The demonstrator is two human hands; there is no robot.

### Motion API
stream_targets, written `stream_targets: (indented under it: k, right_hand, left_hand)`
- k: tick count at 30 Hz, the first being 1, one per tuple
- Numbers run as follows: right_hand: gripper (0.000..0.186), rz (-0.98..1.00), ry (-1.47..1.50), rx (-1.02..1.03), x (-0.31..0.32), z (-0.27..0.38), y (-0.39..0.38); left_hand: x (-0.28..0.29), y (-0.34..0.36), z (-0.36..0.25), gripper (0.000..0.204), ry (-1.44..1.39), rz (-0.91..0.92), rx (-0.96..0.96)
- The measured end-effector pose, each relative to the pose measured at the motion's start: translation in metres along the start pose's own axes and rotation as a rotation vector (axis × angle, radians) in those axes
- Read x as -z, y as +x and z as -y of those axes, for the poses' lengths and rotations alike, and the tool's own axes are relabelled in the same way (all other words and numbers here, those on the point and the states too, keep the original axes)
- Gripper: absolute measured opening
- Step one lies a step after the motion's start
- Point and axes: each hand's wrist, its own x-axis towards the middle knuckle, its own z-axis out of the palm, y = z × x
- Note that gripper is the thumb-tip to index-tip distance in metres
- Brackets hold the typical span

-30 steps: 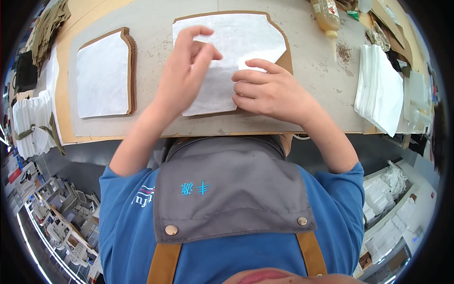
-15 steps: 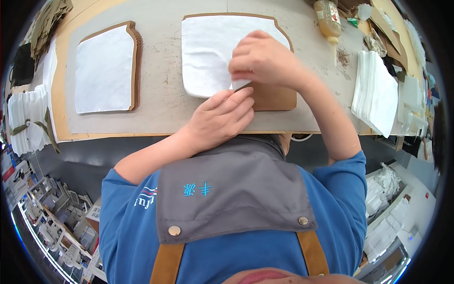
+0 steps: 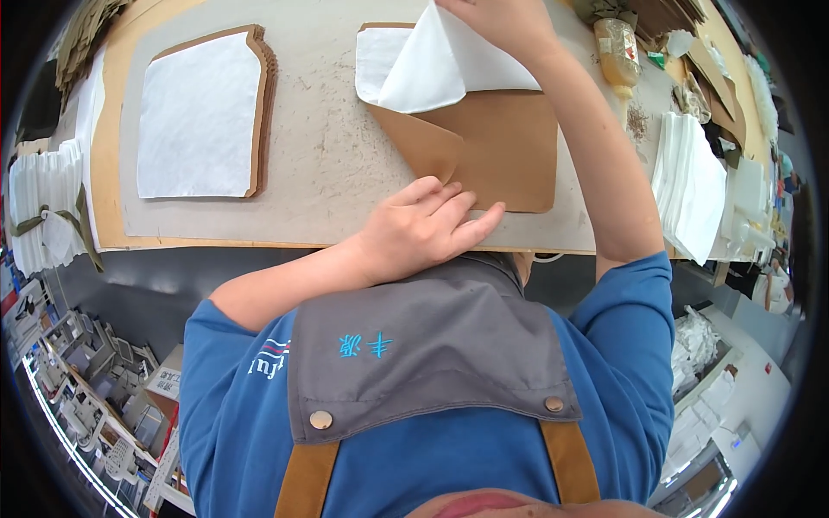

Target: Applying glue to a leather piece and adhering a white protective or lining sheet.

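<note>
My right hand (image 3: 499, 19), at the top edge of the picture, pinches a corner of a white sheet (image 3: 425, 76) and holds it raised and folded back. The sheet's far part still lies over a brown panel (image 3: 509, 142), baring the panel's near part. One brown layer (image 3: 419, 138) curls up from the left side, its tip by my left fingertips. My left hand (image 3: 423, 220) rests at the panel's near edge, fingers stretched and thumb apart, touching the brown material. Whether any finger hooks under the curled layer is hidden.
To the left lies a stack of brown panels topped by a white sheet (image 3: 199, 121). A tied white bundle (image 3: 47, 207) sits at the far left. On the right are a bottle of yellowish liquid (image 3: 617, 60) and a pile of white pieces (image 3: 689, 186).
My right hand has moved up and away, drawing the white sheet's near corner back. More brown surface shows, and a brown layer has curled up. My left hand has shifted slightly nearer me, its thumb out.
</note>
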Motion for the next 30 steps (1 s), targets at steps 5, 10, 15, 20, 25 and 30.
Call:
stream_targets:
  k: [5, 10, 15, 20, 25, 30]
  right_hand:
    - [0.018, -0.098, -0.017, -0.118, -0.001, -0.008, -0.001]
    - [0.020, -0.029, 0.177, -0.081, 0.031, 0.017, -0.028]
    - [0.012, -0.078, 0.194, 0.027, 0.049, 0.032, -0.067]
    - [0.011, -0.130, 0.039, 0.270, 0.054, 0.053, -0.089]
    - [0.015, -0.092, -0.050, 0.337, 0.048, 0.076, -0.112]
    - [0.018, -0.060, -0.032, 0.314, 0.038, 0.087, -0.131]
  left_hand:
    - [0.000, -0.003, -0.001, 0.031, 0.000, -0.033, -0.004]
    - [0.021, -0.012, 0.003, 0.025, 0.113, -0.057, 0.055]
    - [0.038, -0.033, 0.005, 0.026, 0.081, -0.080, 0.194]
    - [0.038, -0.040, 0.012, 0.027, 0.111, -0.015, 0.150]
    - [0.049, -0.058, 0.021, 0.023, 0.078, -0.053, 0.211]
    - [0.061, -0.081, 0.026, 0.029, 0.187, -0.135, 0.321]
